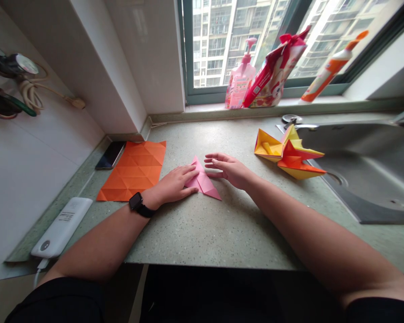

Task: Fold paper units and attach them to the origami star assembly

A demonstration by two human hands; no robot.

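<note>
A folded piece of pink origami paper [206,183] lies on the speckled counter in front of me, pointed at its far tip and at its lower right corner. My left hand [177,183], with a dark watch on its wrist, rests flat on the paper's left side, fingers stretched and covering part of it. Just right of the paper, my right hand [229,169] is held with fingers apart and nothing in them. Its lower fingertips reach the paper's right edge; whether they touch it I cannot tell.
A creased orange sheet [134,170] lies at left beside a phone [110,155]; nearer is a white power bank [62,228] with a cable. Yellow and orange folded paper shapes [289,154] stand by the steel sink [373,175]. A pink pump bottle [240,83] is on the sill.
</note>
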